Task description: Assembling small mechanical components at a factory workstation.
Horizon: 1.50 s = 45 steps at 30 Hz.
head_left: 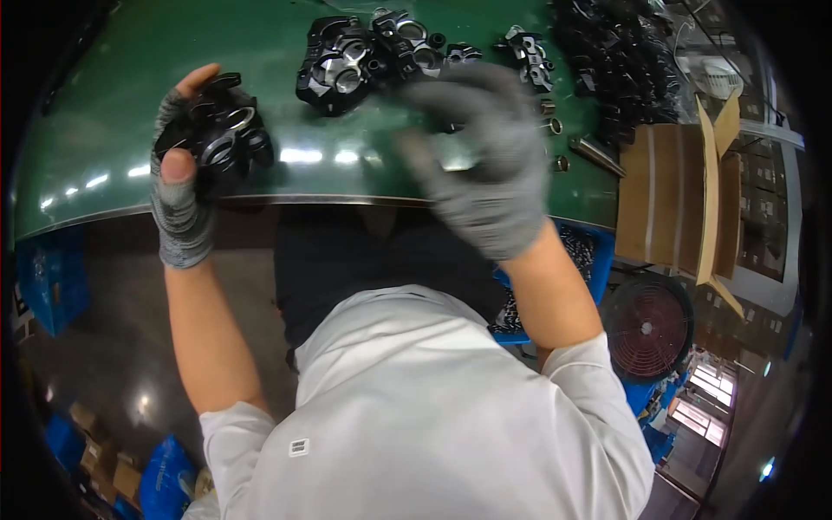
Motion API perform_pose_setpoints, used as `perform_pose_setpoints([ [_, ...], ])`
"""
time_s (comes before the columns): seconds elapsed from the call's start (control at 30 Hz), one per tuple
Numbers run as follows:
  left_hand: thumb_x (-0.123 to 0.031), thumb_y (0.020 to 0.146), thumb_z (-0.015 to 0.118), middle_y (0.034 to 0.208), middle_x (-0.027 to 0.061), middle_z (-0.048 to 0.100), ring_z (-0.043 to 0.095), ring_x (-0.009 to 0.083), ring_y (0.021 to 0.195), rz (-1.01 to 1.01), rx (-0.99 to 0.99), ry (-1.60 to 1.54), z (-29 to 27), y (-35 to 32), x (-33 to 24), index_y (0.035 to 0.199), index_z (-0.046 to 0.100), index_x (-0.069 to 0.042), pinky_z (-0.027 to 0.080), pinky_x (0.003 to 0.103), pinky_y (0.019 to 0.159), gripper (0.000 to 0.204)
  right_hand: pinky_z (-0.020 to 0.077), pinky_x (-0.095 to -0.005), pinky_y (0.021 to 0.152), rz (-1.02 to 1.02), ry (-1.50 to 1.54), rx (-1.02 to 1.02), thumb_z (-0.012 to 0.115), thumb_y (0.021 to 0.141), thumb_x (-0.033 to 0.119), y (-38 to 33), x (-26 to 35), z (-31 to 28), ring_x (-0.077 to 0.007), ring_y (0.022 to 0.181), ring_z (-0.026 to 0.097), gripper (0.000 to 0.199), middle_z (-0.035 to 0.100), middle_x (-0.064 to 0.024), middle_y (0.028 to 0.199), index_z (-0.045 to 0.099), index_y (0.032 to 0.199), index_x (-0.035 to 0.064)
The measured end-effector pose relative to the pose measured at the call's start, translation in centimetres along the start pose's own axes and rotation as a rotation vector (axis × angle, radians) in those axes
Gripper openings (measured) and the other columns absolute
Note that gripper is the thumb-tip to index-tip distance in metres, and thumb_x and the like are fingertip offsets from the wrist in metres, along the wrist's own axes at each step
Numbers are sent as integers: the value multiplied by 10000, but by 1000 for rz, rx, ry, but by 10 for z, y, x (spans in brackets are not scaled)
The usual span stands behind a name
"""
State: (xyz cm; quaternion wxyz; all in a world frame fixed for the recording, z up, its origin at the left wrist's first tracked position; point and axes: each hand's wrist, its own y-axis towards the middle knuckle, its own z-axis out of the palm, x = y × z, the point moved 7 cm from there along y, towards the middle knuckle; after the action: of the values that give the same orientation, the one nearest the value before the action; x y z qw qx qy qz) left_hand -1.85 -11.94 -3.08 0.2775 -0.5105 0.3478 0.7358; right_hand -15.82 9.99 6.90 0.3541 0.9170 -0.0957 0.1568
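Observation:
My left hand [180,186], in a grey knit glove with bare thumb and fingertip, grips a black brake caliper [227,139] above the near left edge of the green table. The thumb lies across its near side, and a silver ring-shaped bore shows on it. My right hand [490,165], gloved in grey too, is blurred by motion over the table to the right. Its thumb and fingers curve apart, with no held thing visible between them. Beyond it stand more calipers with round bores [338,69] [407,43], close together. A smaller black-and-silver caliper part [527,59] lies farther right.
Small metal rings [555,126] and a metal tube [598,156] lie at the table's right. Dark parts in clear plastic [620,69] are heaped at the far right. An open cardboard box [663,195], a round fan [648,328] and a blue bin [600,260] stand right.

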Motion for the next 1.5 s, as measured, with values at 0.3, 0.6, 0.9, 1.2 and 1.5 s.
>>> perform_pose_setpoints([
  [0.3, -704, 760, 787, 1273, 139, 630, 647, 219, 1132, 94, 31, 31, 9, 0, -1, 1450, 490, 14, 527, 362, 994, 1039, 537, -339, 878, 163, -643, 209, 808, 843, 102, -91, -77, -69, -239, 963, 661, 168, 655, -89, 1066, 754, 1002, 93],
  [0.6, -734, 693, 814, 1237, 107, 623, 597, 190, 1130, -46, 23, -96, 54, -11, -6, 1490, 457, -6, 490, 331, 983, 1137, 530, -308, 857, 532, 449, 378, 662, 1009, 264, -16, -35, -33, -183, 913, 681, 278, 744, -76, 1030, 711, 1109, 9],
  [0.9, -771, 676, 804, 1293, 119, 602, 561, 210, 1216, -33, 58, -62, 43, -6, -12, 1481, 460, 18, 459, 347, 1044, 1179, 521, -276, 741, 191, 334, 637, 677, 995, 215, 49, 23, 66, -127, 784, 645, 282, 701, -67, 862, 698, 1196, 18],
  [1.2, -763, 741, 770, 1287, 118, 602, 568, 209, 1194, 2, 8, 8, 29, -5, -12, 1442, 501, 15, 464, 339, 1032, 1082, 542, -368, 885, 304, 464, 735, 827, 861, 193, 62, 28, 67, -288, 1020, 675, 393, 695, -108, 1127, 689, 1198, 44],
  [1.5, -635, 879, 725, 1266, 112, 617, 582, 196, 1158, -23, 22, -34, 27, -4, -3, 1408, 534, -1, 471, 326, 1011, 849, 531, -302, 804, -345, 267, 169, 820, 809, 98, 46, 59, 62, -187, 907, 660, 357, 697, -92, 1011, 690, 1136, 34],
])
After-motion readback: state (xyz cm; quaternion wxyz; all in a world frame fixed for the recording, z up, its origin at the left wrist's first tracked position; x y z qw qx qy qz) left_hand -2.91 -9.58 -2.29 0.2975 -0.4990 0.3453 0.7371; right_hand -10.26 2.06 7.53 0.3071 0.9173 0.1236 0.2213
